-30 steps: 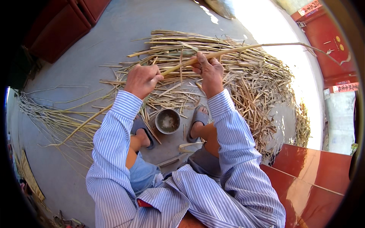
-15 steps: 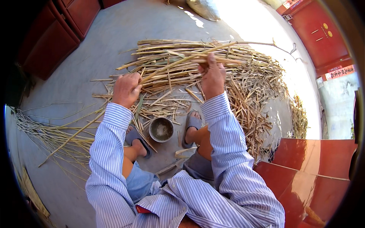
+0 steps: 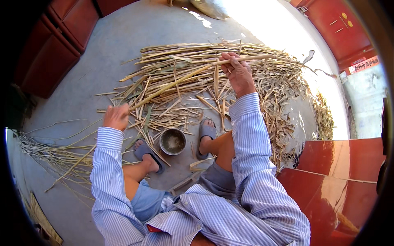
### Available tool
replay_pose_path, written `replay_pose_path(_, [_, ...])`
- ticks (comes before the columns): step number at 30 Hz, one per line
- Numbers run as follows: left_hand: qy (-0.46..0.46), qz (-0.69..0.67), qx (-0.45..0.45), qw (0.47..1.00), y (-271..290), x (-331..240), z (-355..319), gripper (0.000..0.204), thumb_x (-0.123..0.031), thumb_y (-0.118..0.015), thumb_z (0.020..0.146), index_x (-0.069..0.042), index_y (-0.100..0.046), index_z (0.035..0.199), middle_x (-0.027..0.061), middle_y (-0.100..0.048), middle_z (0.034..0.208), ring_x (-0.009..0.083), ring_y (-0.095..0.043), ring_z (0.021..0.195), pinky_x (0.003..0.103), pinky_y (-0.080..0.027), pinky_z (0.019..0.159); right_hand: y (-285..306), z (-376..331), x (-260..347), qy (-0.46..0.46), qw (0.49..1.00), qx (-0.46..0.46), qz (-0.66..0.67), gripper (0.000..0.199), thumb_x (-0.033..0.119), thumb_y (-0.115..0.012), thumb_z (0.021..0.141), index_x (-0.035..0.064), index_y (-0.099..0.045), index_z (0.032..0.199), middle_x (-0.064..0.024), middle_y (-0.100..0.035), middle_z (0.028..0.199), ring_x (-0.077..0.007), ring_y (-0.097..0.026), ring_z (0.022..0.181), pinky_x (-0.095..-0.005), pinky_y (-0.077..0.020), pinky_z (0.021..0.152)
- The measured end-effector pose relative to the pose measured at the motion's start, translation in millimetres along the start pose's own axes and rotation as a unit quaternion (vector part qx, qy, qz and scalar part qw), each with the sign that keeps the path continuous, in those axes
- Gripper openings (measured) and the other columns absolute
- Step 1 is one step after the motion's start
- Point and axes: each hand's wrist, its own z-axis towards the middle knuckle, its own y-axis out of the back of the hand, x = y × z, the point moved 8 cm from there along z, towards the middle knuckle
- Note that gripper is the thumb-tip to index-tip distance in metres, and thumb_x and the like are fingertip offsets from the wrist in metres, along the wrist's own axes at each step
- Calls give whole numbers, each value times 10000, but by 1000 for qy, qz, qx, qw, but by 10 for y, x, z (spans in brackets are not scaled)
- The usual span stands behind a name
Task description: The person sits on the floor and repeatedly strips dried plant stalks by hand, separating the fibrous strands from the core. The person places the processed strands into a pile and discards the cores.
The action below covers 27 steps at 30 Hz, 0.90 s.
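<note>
A long, pale yellow dry reed stalk (image 3: 197, 72) slants up from left to right, spanning both my hands. My left hand (image 3: 116, 117) is closed in a fist around its lower left end. Farther along, my right hand (image 3: 239, 76) has its fingers curled about the stalk, palm partly turned up. Past it the stalk runs on to a thin, dry tip on the right. Beneath lies a heap of similar stalks (image 3: 164, 57), laid mostly lengthwise. Loose husks and leaf scraps (image 3: 266, 119) spread to the right of the heap.
Between my sandalled feet stands a round metal bowl (image 3: 172, 153). Thin peeled stalks (image 3: 61, 158) fan out on the floor at left. Red panels (image 3: 320, 176) sit at lower right, red seats (image 3: 49, 53) at upper left. A red door (image 3: 344, 30) stands at upper right.
My left hand has moved left and nearer to me, and my right hand slightly right, so they are wider apart. The right hand's fingers have opened somewhat and turned palm up.
</note>
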Motion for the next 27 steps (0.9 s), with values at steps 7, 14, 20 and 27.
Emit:
replay_pose_path(7, [-6,-353,-175,919,648,-1134,637,231,-286,-696,837,-62,-641,853,113,-668,734,288,-628,658,394,-449,611,-750,-369,-309,-19,997,66,40,255,165,-570,965,10,-551,1166,-127,-676,1085,-228,-663,1014,-307,-571,829])
replay_pose_path(14, [-76,-217,-308,923,831,-1300,701,208,-242,-740,799,-64,-631,808,88,-621,700,270,-596,648,386,-449,573,-613,-357,-279,27,997,-41,52,202,223,-626,937,40,-583,1012,-103,-706,939,-159,-691,839,-247,-580,697])
replay_pose_path(20, [-101,-122,-322,934,1101,-1030,486,163,-178,-754,769,-84,-624,795,69,-592,701,275,-552,648,399,-430,605,366,-144,188,86,975,-171,116,241,275,-655,911,37,-619,927,-72,-679,830,-145,-650,732,-249,-567,628])
replay_pose_path(27, [23,-143,-215,966,878,-301,354,179,-181,-767,769,-66,-635,804,68,-658,712,253,-526,636,371,-416,620,972,-150,340,82,945,-150,277,327,293,-601,943,4,-578,1093,-101,-656,1026,-201,-655,943,-337,-562,810])
